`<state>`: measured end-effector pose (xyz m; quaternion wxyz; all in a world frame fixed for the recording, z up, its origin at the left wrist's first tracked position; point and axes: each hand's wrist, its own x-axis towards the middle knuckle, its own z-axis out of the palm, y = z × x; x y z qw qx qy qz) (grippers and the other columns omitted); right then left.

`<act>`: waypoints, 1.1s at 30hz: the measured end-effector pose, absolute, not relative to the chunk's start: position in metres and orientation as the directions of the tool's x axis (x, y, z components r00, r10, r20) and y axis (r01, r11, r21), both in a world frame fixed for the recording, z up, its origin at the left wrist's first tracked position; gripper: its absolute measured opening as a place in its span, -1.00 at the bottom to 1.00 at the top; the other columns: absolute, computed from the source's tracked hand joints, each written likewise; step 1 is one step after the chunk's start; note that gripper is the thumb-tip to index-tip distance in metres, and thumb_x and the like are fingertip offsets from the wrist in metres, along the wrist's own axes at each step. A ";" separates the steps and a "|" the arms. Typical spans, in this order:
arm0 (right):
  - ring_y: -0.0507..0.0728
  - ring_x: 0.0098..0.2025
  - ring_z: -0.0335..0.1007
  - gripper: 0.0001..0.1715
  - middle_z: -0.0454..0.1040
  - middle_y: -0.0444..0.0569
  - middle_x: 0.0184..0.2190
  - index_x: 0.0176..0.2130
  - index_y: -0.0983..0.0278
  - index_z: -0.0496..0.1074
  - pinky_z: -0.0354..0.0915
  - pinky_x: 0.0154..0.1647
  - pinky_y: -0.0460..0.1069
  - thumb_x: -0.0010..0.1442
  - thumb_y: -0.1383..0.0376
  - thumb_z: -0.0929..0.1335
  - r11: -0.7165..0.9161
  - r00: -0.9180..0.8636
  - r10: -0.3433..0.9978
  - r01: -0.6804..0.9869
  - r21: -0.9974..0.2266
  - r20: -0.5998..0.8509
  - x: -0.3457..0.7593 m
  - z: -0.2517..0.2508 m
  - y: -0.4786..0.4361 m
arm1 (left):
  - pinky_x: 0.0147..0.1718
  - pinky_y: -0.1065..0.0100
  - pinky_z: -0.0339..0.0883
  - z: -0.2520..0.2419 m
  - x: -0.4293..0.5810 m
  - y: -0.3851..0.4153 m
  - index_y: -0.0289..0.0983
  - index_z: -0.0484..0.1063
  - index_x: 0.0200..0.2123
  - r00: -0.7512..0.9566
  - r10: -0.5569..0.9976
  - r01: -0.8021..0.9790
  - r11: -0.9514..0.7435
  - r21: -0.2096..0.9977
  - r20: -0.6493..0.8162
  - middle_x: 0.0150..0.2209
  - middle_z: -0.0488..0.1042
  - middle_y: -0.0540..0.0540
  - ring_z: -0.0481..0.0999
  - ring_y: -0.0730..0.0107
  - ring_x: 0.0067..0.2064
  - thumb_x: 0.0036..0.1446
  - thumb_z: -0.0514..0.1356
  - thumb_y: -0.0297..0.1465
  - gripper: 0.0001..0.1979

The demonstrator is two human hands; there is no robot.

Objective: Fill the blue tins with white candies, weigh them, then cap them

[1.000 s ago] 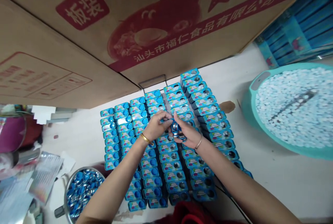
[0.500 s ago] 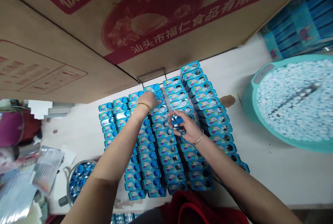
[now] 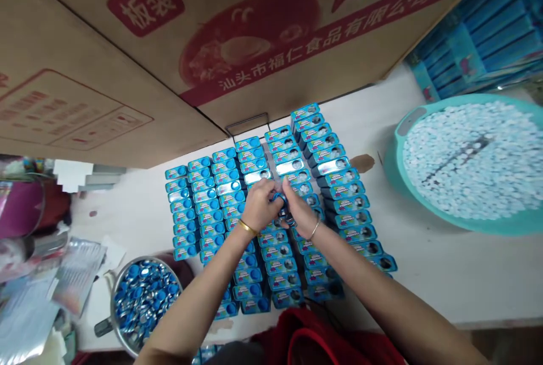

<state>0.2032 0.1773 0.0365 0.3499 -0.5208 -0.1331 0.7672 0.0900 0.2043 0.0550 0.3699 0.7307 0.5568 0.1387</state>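
Rows of small blue printed tins point(image 3: 284, 265) stand close together on the table. Over the middle columns, my right hand point(image 3: 302, 211) is curled around several small blue-and-silver round caps point(image 3: 287, 216). My left hand point(image 3: 260, 206) meets it there, its fingers closed at a blue cap at the edge of that handful; its fingertips are partly hidden. In the left columns, blue caps fill the round openings of the tins. Tins in the right columns have uncapped openings, many showing white pieces inside.
A metal pot point(image 3: 146, 300) full of loose caps stands at lower left. On the right is a turquoise tub point(image 3: 399, 153) of white pieces. Large cartons point(image 3: 271, 90) wall off the back, and plastic packaging point(image 3: 80, 274) lies far left. Blue boxes point(image 3: 487, 42) are stacked at upper right.
My left hand has moved from the tins at the back toward me and right, to the caps in my right hand. The right hand stays nearly in place. The view has shifted slightly.
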 end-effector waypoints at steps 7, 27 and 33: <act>0.06 -0.58 0.32 -0.29 0.40 -0.06 -0.62 -0.32 0.27 0.42 0.05 -0.79 -0.13 0.08 -0.27 0.15 -0.809 -0.506 0.565 -0.492 -0.321 -0.652 0.203 0.029 0.174 | -0.29 0.38 0.24 0.053 0.081 0.202 -0.25 0.42 -0.42 0.284 0.946 0.699 -0.093 0.709 -0.157 -0.43 0.45 -0.04 0.42 0.41 -0.34 0.17 0.10 -0.38 -0.85; -0.03 -0.56 0.27 -0.69 0.35 -0.15 -0.48 -0.23 0.23 0.40 -0.01 -0.80 -0.20 0.10 0.07 0.36 -0.666 -0.440 0.734 -0.616 -0.421 -0.516 0.219 0.019 0.177 | -0.41 0.46 0.23 0.026 0.076 0.244 -0.25 0.30 -0.40 -0.014 0.935 0.823 0.212 0.527 -0.354 -0.46 0.39 0.01 0.38 0.47 -0.41 0.11 0.10 -0.34 -0.89; -0.03 -0.60 0.24 -0.62 0.35 -0.17 -0.58 -0.23 0.26 0.41 -0.04 -0.81 -0.21 0.03 0.06 0.40 -0.694 -0.325 0.703 -0.508 -0.510 -0.632 0.227 0.019 0.173 | -0.26 0.33 0.29 0.023 0.076 0.281 -0.25 0.45 -0.45 -0.062 0.816 0.983 0.150 0.108 -0.575 -0.32 0.53 -0.15 0.49 0.19 -0.20 -0.01 0.23 -0.19 -0.77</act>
